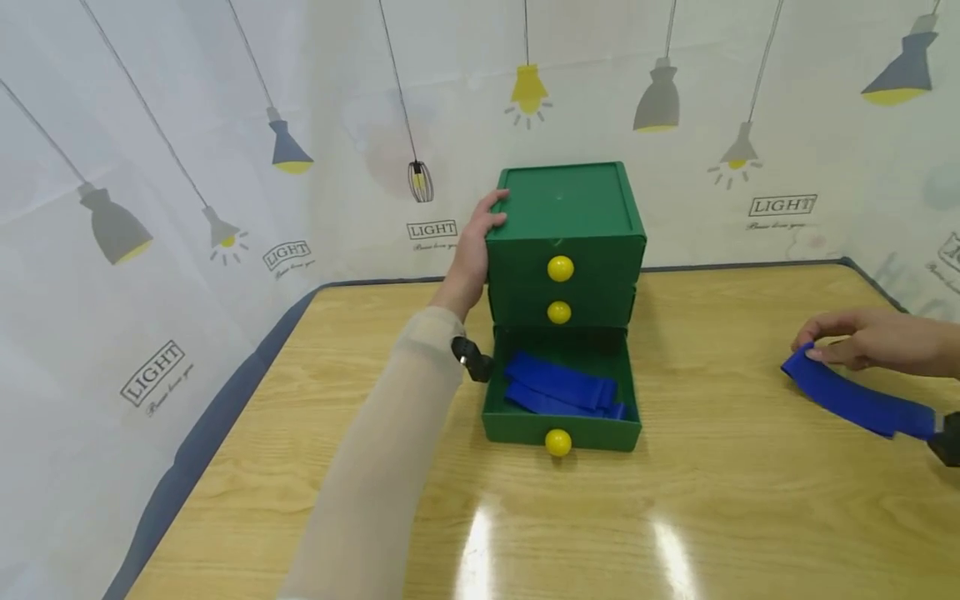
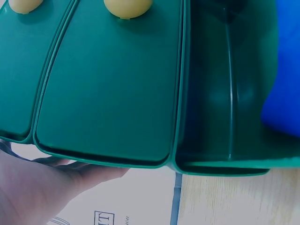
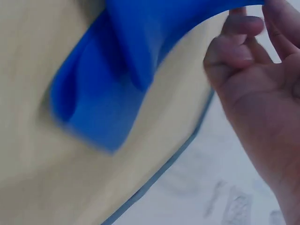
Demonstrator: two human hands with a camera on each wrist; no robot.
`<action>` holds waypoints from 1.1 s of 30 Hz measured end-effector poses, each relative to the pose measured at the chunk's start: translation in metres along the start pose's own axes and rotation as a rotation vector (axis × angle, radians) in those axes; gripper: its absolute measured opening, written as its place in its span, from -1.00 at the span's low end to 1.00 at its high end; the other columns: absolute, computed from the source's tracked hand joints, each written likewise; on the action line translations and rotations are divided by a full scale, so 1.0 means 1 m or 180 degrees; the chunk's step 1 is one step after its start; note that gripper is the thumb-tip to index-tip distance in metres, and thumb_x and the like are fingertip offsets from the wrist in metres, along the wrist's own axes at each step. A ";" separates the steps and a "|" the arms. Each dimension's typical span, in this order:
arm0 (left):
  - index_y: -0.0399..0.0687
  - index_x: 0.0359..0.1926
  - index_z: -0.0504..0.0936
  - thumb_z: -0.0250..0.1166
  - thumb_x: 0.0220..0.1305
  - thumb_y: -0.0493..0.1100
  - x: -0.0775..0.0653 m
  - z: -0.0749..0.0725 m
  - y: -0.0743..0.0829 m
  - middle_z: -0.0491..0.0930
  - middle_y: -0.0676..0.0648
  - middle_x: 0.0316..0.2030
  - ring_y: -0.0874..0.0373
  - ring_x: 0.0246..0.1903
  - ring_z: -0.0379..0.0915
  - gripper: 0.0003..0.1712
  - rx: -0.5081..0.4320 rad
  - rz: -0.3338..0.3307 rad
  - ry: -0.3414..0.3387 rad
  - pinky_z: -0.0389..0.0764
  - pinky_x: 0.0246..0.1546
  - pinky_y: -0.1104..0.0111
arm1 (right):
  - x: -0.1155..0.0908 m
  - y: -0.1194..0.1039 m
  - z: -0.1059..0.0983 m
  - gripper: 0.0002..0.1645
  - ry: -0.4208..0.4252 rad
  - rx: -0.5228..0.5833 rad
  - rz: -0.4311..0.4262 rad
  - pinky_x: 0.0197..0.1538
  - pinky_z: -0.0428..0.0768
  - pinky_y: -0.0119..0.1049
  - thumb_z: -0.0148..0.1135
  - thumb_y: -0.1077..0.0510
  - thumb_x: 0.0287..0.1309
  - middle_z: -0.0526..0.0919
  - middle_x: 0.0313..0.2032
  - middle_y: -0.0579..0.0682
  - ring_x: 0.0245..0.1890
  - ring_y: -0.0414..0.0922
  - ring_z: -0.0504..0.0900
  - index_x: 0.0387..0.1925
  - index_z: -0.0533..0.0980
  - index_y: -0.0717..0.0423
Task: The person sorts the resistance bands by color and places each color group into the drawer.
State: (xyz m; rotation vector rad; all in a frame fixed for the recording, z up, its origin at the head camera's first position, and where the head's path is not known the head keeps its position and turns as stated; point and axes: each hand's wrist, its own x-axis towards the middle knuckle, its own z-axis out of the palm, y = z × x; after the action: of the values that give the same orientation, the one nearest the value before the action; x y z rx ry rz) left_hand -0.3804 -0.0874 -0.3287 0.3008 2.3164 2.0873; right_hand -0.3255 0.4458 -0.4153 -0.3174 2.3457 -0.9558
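A green drawer box (image 1: pixel 558 204) with yellow round knobs stands on the table, its bottom drawer (image 1: pixel 562 433) pulled out. Inside that drawer lie folded blue strips (image 1: pixel 562 383), of a flat, band-like material. My left hand (image 1: pixel 474 250) rests against the box's left side, fingertips at the top edge; the left wrist view shows the hand (image 2: pixel 47 183) beside the upper drawers. Off to the right, my right hand (image 1: pixel 862 340) pinches one end of another folded blue strip (image 1: pixel 855 400) between thumb and fingers. In the right wrist view this strip (image 3: pixel 108 93) hangs in loose folds.
The wooden table (image 1: pixel 720 483) carries the box near its back edge. Behind it hangs a white cloth (image 1: pixel 465 100) printed with lamps. The upper two drawers (image 1: pixel 562 292) are closed. Dark cameras are worn on both wrists.
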 end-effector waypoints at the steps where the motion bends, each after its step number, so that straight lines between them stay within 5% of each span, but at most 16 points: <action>1: 0.46 0.60 0.26 -0.16 0.56 0.10 -0.001 -0.001 0.000 -0.04 0.12 0.72 -0.08 0.68 -0.07 -0.36 0.0012 -0.0002 0.0001 0.06 0.64 -0.21 | 0.002 -0.007 0.001 -0.64 -0.0071 0.0055 -0.0124 -0.40 0.35 -0.11 0.10 0.09 0.62 0.45 -0.29 -0.13 -0.52 0.07 0.20 0.19 0.46 0.30; 4: 0.46 0.60 0.27 -0.16 0.56 0.10 -0.001 -0.002 -0.001 -0.04 0.11 0.72 -0.10 0.68 -0.07 -0.36 0.0024 0.0010 0.0006 0.06 0.63 -0.22 | 0.009 -0.031 0.005 -0.69 -0.0266 0.0197 -0.0407 -0.46 0.28 -0.04 0.04 0.15 0.65 0.34 -0.45 -0.13 -0.54 0.17 0.06 0.16 0.42 0.34; 8: 0.47 0.59 0.28 -0.16 0.54 0.11 -0.002 -0.004 -0.004 -0.02 0.11 0.72 -0.11 0.66 -0.04 -0.36 0.0025 -0.0007 0.0045 0.08 0.62 -0.22 | 0.018 -0.061 0.017 -0.70 -0.0471 0.0357 -0.0488 -0.45 0.38 -0.10 0.08 0.14 0.63 0.45 -0.36 -0.14 -0.51 0.13 0.11 0.12 0.40 0.33; 17: 0.47 0.59 0.27 -0.15 0.55 0.12 -0.001 -0.002 -0.003 -0.05 0.11 0.72 -0.10 0.67 -0.07 -0.36 -0.0006 0.0005 -0.0022 0.08 0.63 -0.21 | 0.023 -0.114 0.049 -0.71 -0.0685 0.0209 -0.0822 -0.43 0.44 -0.20 0.18 0.13 0.57 0.32 -0.46 -0.13 -0.55 0.09 0.15 0.07 0.45 0.31; 28: 0.46 0.60 0.27 -0.14 0.54 0.12 0.001 -0.002 -0.001 -0.04 0.12 0.72 -0.10 0.68 -0.08 -0.35 0.0018 0.0017 0.0002 0.06 0.63 -0.22 | 0.011 -0.182 0.089 -0.90 -0.1108 0.0163 -0.1510 -0.45 0.44 -0.31 0.21 0.26 0.50 0.56 -0.35 -0.09 -0.52 0.00 0.32 -0.07 0.53 0.25; 33: 0.46 0.59 0.28 -0.14 0.54 0.12 0.001 -0.001 -0.002 -0.03 0.12 0.72 -0.09 0.68 -0.07 -0.36 0.0024 0.0017 0.0017 0.06 0.63 -0.22 | 0.008 -0.205 0.108 -0.83 -0.0917 0.0329 -0.1618 -0.40 0.45 -0.29 0.20 0.24 0.52 0.50 -0.38 -0.12 -0.48 -0.01 0.36 0.02 0.55 0.23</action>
State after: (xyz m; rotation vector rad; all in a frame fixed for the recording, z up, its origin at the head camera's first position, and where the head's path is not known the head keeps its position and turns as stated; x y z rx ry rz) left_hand -0.3816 -0.0887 -0.3309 0.3022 2.3295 2.0849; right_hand -0.2673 0.2361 -0.3372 -0.9733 1.9770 -1.1659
